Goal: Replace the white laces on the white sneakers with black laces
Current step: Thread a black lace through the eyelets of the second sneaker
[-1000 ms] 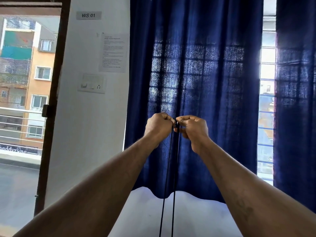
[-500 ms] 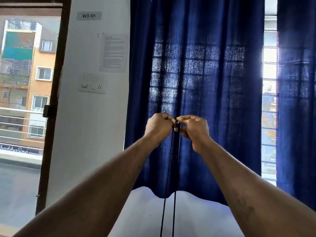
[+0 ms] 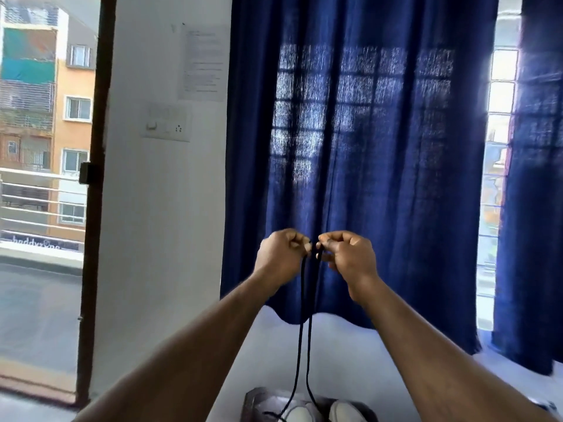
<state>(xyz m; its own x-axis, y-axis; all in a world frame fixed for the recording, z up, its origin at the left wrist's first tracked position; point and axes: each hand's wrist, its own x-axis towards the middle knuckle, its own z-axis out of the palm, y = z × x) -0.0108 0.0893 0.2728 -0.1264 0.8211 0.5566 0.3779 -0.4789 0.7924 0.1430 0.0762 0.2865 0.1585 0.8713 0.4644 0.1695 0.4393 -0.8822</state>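
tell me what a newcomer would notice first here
Mid-frame, the left hand and right hand pinch a black lace, raised before a backlit blue curtain. Its two strands hang down to the white sneakers at the bottom edge. At left, an open doorway shows an orange building.

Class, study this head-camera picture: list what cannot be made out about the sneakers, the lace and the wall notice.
1. The sneakers: head view, cut off by the bottom edge; eyelets unseen.
2. The black lace tips: head view, hidden inside the pinching left hand and right hand.
3. The wall notice: head view, print blurred and too small to read.
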